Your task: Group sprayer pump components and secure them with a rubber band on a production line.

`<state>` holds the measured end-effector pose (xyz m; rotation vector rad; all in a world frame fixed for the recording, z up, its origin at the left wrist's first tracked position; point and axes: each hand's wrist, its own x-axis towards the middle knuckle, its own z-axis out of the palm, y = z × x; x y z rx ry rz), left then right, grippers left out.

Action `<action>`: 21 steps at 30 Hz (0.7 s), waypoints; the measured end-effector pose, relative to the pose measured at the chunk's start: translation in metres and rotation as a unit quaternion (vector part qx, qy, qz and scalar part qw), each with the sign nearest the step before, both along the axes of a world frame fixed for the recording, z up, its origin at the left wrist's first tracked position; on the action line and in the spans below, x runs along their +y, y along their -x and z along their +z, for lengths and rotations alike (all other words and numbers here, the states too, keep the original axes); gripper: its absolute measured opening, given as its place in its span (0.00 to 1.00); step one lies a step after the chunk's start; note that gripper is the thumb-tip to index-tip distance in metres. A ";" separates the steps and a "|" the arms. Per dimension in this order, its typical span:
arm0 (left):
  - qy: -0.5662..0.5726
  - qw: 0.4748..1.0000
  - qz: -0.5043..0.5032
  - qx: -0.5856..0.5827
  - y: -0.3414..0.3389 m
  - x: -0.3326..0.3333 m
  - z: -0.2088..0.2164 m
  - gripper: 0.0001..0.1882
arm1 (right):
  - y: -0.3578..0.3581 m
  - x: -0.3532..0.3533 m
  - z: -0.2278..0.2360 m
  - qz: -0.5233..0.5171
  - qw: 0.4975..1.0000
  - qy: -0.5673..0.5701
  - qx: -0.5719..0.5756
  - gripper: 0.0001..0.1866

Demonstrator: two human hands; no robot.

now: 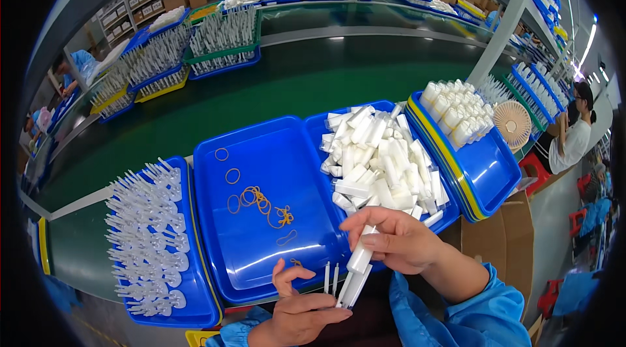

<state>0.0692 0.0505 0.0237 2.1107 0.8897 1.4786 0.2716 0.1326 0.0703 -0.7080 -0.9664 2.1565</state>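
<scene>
Near the front edge, my right hand (407, 243) pinches a white tube-like piece (362, 250) with a glossy surface between thumb and fingers. Just below it, my left hand (301, 313) is closed around a few slim white plastic pieces (352, 287), its index finger raised. Two thin white rods (331, 276) stand up beside those pieces. The right-hand piece overlaps the tops of the left-hand ones; whether they touch, I cannot tell. Behind my right hand, a blue tray (315, 127) carries a heap of white wrapped pieces (385, 158).
A blue tray (280, 142) holds loose rubber bands (255, 198). Left of it, another tray (203, 311) carries white pronged plastic parts (153, 230). Stacked trays (482, 174) with white rolls (456, 112) and a round tan basket (512, 124) stand right. Beyond runs a green belt (293, 80); co-workers sit farther off.
</scene>
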 end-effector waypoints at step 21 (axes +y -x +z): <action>0.091 0.985 -0.133 0.057 0.012 -0.012 -0.014 0.09 | -0.026 -0.023 0.010 0.100 0.862 -0.417 -0.272 0.07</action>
